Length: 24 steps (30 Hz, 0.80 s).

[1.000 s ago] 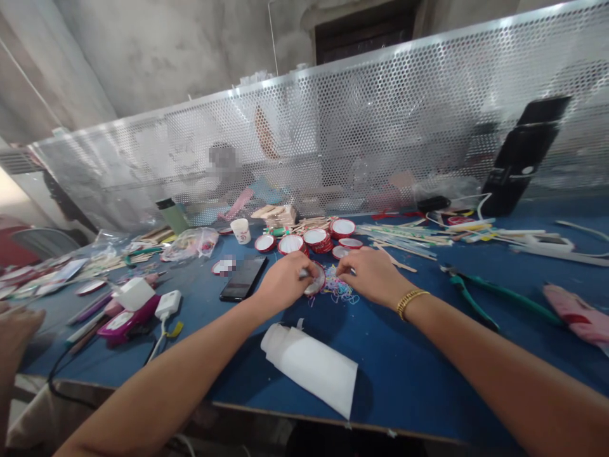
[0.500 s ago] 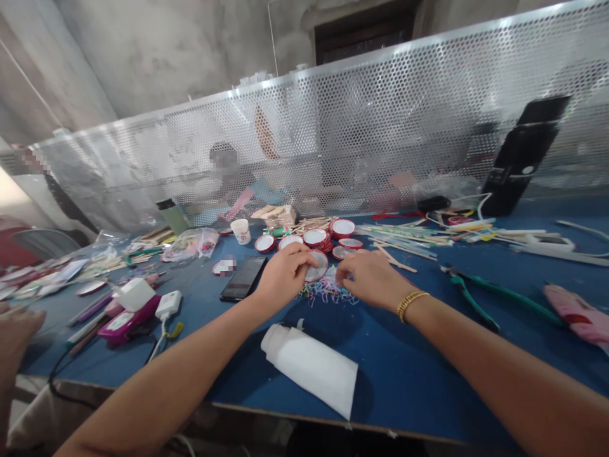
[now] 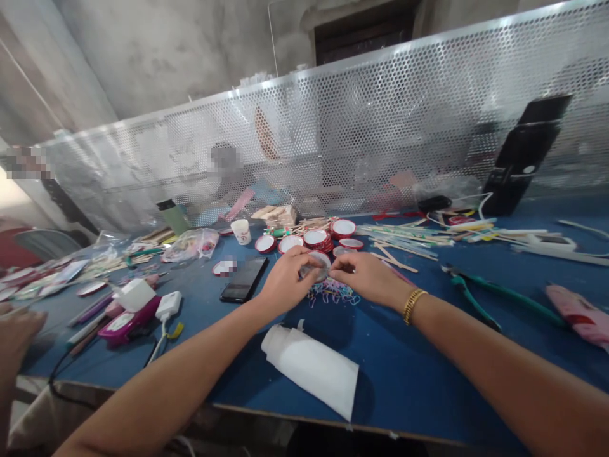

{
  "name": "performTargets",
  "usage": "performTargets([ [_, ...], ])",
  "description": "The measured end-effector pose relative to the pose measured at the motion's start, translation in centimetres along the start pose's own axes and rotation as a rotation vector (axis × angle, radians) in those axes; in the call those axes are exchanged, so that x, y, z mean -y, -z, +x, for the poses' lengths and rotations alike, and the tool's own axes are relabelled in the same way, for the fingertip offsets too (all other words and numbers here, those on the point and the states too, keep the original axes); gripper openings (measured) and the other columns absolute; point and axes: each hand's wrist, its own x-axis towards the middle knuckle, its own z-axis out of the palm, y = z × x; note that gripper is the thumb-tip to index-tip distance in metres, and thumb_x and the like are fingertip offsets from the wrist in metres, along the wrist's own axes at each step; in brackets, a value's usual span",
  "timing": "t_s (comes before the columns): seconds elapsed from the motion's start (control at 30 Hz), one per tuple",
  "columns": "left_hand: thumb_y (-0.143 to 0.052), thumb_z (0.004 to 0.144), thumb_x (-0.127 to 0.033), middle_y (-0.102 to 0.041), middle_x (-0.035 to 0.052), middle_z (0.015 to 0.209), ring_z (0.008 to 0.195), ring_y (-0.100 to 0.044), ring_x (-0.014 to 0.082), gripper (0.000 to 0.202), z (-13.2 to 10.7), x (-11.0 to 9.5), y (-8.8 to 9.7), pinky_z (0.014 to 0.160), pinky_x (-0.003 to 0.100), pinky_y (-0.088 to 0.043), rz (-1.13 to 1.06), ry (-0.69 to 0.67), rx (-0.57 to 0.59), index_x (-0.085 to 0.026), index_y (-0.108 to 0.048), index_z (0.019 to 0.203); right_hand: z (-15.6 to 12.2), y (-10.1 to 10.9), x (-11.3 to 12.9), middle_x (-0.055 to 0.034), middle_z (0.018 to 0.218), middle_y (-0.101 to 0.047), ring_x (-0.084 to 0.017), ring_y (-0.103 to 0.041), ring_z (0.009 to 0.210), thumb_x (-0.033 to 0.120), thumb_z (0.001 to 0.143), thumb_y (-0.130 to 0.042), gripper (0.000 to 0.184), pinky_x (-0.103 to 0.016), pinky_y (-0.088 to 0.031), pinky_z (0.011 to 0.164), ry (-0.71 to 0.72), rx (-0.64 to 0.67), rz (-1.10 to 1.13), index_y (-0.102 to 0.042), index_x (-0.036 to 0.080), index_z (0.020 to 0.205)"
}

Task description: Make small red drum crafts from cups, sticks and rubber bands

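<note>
My left hand (image 3: 291, 277) is closed, thumb and fingers pinching a round white disc with a red rim (image 3: 323, 259); its near side looks greyish and is partly covered by the fingers. My right hand (image 3: 366, 278), with a gold bracelet (image 3: 413, 306) at the wrist, meets it from the right. Its thumb and forefinger are pinched together at the disc's edge, and whatever is between them is too small to make out. Just below both hands lies a tangle of thin coloured loops (image 3: 334, 292). Behind them stand stacked red-rimmed discs (image 3: 318, 238).
A white pouch (image 3: 311, 368) lies at the table's front edge. Left are a black phone (image 3: 243, 279), a paper cup (image 3: 241, 231), a white charger (image 3: 134, 294) and another person's hand (image 3: 19, 330). Green-handled pliers (image 3: 476, 298) and thin sticks (image 3: 409, 236) lie right; a perforated metal screen (image 3: 380, 127) stands behind.
My right hand has come left, its fingers closing to a pinch beside my left hand's fingertips. The disc in my left hand has tilted and shifted slightly; the coloured loops show more.
</note>
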Motion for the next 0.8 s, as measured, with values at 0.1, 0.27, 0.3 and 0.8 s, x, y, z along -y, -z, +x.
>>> performTargets([
  [0.1,-0.064,0.083,-0.022,-0.062,0.0057,0.102,0.096,-0.059,0.0195,0.008,0.0,-0.2,-0.3,0.083,0.032,-0.047,-0.040,-0.029,0.001,-0.020,-0.070,0.087,0.0,-0.3,0.0,-0.0018,0.076,-0.068,-0.016,-0.060,0.070,0.031,0.081,-0.060,0.015,-0.030,-0.043,0.066,0.010,-0.010,0.031,-0.068,0.019,0.078],
  [0.27,-0.062,0.081,-0.013,-0.063,0.0047,0.095,0.091,-0.059,0.0175,0.009,0.1,0.1,-0.4,0.081,0.030,-0.046,-0.041,-0.037,-0.024,-0.018,-0.067,0.076,0.0,-0.7,-0.1,-0.0011,0.073,-0.066,-0.016,-0.058,0.068,0.033,0.081,-0.059,0.017,-0.030,-0.041,0.064,0.030,0.017,0.048,-0.068,0.019,0.077],
  [0.3,-0.061,0.080,-0.012,-0.063,0.0044,0.093,0.089,-0.059,0.0172,0.009,0.1,0.0,-0.4,0.079,0.030,-0.046,-0.036,-0.039,-0.020,-0.018,-0.066,0.075,0.0,-0.8,-0.1,-0.0009,0.072,-0.065,-0.016,-0.057,0.068,0.033,0.081,-0.058,0.017,-0.030,-0.041,0.064,0.035,0.015,0.057,-0.068,0.019,0.076],
  [0.8,-0.059,0.078,-0.013,-0.059,0.0013,0.077,0.077,-0.054,0.0155,0.012,0.5,1.2,0.2,0.071,0.029,-0.041,-0.021,0.049,-0.051,-0.018,-0.060,0.067,-1.0,-0.2,2.5,-0.0013,0.083,-0.064,-0.013,-0.060,0.081,0.030,0.086,-0.058,0.016,-0.031,-0.047,0.078,0.185,0.278,0.684,-0.066,0.020,0.095],
])
